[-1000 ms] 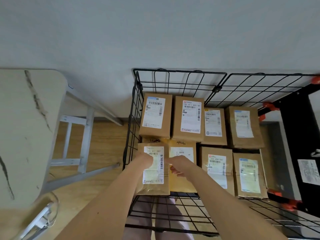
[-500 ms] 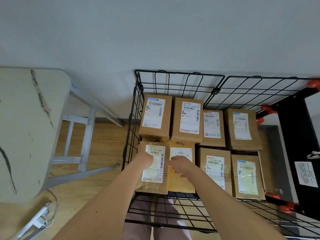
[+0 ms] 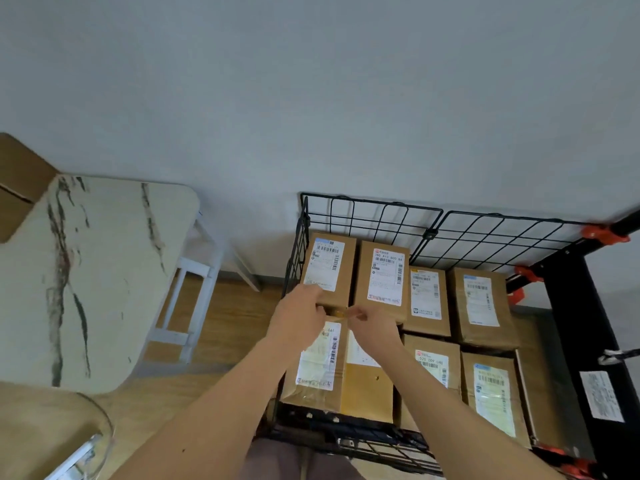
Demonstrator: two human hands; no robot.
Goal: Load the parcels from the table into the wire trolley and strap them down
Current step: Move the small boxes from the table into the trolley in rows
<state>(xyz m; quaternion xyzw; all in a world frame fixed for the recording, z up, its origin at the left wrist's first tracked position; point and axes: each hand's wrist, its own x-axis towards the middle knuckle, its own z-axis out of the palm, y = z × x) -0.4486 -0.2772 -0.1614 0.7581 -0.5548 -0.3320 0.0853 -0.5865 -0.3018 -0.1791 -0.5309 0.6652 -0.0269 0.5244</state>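
1. The left hand (image 3: 299, 313) sits at the middle of the frame with its knuckles up. It lies against the near edge of the far-left parcel (image 3: 329, 265), and its thumb points right. The fingers are bent, but I cannot tell whether they actually grip the box.
2. The right hand (image 3: 372, 327) is just beside it, almost touching. Its fingers are curled and the tips are drawn together near a small yellow scrap (image 3: 337, 311) between the parcels. I cannot tell whether it pinches anything.
3. Both forearms come up from the bottom of the frame. They cross over the near-left parcel (image 3: 320, 362) and the yellow padded envelope (image 3: 369, 382) beside it, hiding parts of their labels.
4. The parcels in view all lie label-up inside the wire trolley (image 3: 381, 216), right of centre. They are packed edge to edge in two rows. The second far parcel (image 3: 384, 275) stands taller than those to its right.
5. Orange clips (image 3: 601, 233) hold the trolley's mesh panels at the right corners. A black frame (image 3: 581, 306) with a white label (image 3: 601, 396) runs down the right edge.
6. The marble-patterned table (image 3: 104, 271) fills the left side, apart from the trolley. Wooden floor (image 3: 225, 327) shows between them.
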